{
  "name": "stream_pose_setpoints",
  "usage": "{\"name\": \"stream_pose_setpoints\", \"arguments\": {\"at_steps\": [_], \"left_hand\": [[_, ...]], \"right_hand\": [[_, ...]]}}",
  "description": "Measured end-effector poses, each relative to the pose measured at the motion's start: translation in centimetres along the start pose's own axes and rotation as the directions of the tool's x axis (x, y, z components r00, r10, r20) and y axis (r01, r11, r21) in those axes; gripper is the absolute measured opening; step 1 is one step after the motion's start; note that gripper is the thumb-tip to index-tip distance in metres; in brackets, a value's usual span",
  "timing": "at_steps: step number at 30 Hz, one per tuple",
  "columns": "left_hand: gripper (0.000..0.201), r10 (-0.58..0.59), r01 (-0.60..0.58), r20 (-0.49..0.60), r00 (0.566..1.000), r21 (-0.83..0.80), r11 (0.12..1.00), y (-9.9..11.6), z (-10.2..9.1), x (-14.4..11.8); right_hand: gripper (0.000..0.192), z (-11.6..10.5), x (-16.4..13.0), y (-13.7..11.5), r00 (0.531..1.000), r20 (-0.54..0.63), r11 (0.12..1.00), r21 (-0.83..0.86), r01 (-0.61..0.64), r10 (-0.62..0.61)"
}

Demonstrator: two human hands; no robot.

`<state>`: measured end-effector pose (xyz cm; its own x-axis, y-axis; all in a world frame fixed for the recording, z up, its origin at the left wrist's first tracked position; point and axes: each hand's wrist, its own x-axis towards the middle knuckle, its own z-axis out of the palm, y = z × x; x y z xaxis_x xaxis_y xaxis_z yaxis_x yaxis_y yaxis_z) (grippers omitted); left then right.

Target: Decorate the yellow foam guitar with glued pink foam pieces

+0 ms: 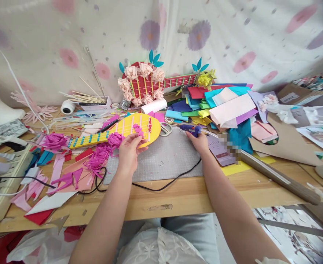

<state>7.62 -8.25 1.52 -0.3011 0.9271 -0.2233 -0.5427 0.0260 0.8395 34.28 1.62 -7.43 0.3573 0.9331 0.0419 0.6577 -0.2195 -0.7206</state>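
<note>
while the left hand (128, 149) pinches a magenta flower (137, 129) on the yellow guitar (139, 129), the right hand (199, 141) seemingly clasps the glue gun (190, 128).

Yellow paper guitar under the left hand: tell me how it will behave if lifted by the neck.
The yellow paper guitar looks like thin flat card, so probably light. Its narrow neck may flex under the wider body. The magenta paper flower by the left hand seems only stuck on and could crush or come off.
</note>
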Motion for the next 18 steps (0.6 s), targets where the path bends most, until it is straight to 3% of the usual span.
{"name": "stream_pose_setpoints", "arguments": {"at_steps": [4, 8, 10, 13, 14, 16, 18], "left_hand": [[0.009, -0.241, 0.244, 0.035, 0.970, -0.201, 0.949, -1.6, 1.4, -0.9], [0.005, -0.517, 0.498, 0.061, 0.854, -0.384, 0.777, -3.0, 2.5, -1.1], [0.009, -0.577, 0.549, 0.081, 0.813, -0.440, 0.711, -3.6, 2.8, -0.9], [0.013, -0.596, 0.558, 0.091, 0.798, -0.488, 0.672, -4.5, 3.1, -0.7], [0.014, -0.597, 0.557, 0.092, 0.797, -0.494, 0.667, -4.8, 3.1, -0.7], [0.014, -0.593, 0.551, 0.087, 0.800, -0.498, 0.670, -5.2, 3.1, -0.7], [0.013, -0.586, 0.540, 0.077, 0.807, -0.499, 0.678, -5.4, 3.1, -0.7]], "right_hand": [[0.059, 0.4, -0.3, 0.0, 0.995, -0.009, 0.983, -0.155, 0.100, -0.102], [0.058, -0.3, -1.8, 0.4, 0.962, -0.128, 0.945, -0.260, 0.201, -0.240], [0.058, -0.9, -3.4, 0.7, 0.946, -0.204, 0.937, -0.295, 0.186, -0.252], [0.050, -1.5, -6.2, -0.1, 0.931, -0.260, 0.953, -0.226, 0.200, -0.257], [0.045, -1.5, -7.2, -0.8, 0.936, -0.228, 0.959, -0.161, 0.234, -0.267], [0.036, -1.0, -8.7, -3.0, 0.951, -0.026, 0.946, 0.099, 0.310, -0.309], [0.032, -0.1, -9.8, -5.7, 0.921, 0.164, 0.877, 0.401, 0.265, -0.354]]}}
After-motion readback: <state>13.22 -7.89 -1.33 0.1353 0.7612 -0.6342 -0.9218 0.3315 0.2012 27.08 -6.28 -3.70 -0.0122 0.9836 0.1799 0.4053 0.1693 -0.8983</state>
